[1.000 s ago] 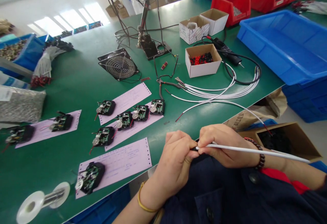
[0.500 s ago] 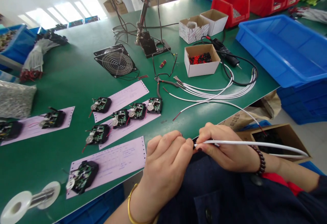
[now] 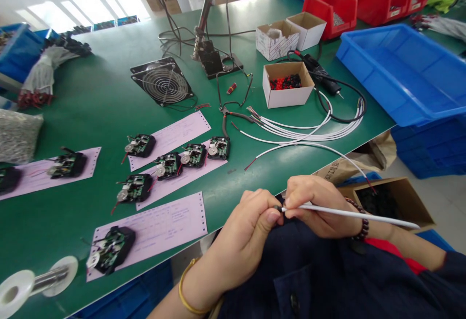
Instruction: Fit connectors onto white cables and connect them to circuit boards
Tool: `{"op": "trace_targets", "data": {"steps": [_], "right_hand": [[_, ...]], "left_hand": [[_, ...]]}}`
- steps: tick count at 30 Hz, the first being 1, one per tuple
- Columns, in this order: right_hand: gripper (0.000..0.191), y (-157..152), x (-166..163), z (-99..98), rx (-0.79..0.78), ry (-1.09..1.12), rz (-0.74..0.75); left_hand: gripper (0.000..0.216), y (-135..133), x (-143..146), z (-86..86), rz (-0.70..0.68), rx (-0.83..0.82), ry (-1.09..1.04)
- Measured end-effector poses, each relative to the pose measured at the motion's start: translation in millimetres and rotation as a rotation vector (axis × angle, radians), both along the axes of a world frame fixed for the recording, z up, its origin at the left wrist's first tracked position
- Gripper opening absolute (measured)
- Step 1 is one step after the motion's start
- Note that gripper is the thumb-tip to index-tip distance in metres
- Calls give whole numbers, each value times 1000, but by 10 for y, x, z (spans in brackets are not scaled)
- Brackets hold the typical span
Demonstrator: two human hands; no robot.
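Note:
In front of my body, my left hand (image 3: 251,229) is closed, thumb and fingertips pinching a small black piece (image 3: 278,208) whose kind I cannot make out. Beside it, my right hand (image 3: 318,207) is closed on a white cable (image 3: 357,216) close to its end. That end meets the black piece between the two hands. The cable's other part runs right over my wrist. On the bench past my hands lies a bundle of white cables (image 3: 309,136) with stripped red and dark wire ends. Grey-handled pliers (image 3: 238,114) lie near those ends.
Several circuit-board assemblies (image 3: 135,187) rest on pink paper sheets (image 3: 174,218) at left. A fan (image 3: 165,83), soldering iron (image 3: 204,10), white box of red and black parts (image 3: 287,96) and blue tray (image 3: 396,74) stand farther back. A solder spool (image 3: 20,287) is at front left.
My left hand has rolled so its thumb shows on top, and the black piece is now visible. The cable's right part has swung lower. The view has shifted slightly.

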State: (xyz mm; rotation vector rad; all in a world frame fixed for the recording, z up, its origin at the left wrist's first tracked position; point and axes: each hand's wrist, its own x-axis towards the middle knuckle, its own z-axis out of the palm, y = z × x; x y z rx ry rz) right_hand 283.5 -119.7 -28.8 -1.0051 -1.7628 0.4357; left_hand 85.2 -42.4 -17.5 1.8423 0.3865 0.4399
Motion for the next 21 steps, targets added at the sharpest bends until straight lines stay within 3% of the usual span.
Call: {"op": "trace_targets", "data": {"steps": [6,14,21], "right_hand": [[11,44,-83,-59,32,92,-72],[4,84,-200,-91,105,252,-144],[4,63,-259,-128,108,254,-231]], "left_hand": [[32,-16,87,33,118,285,-46],[34,-18,144,-23,85,146,-135],[36,-1,162,-51,140,362,-134]]}}
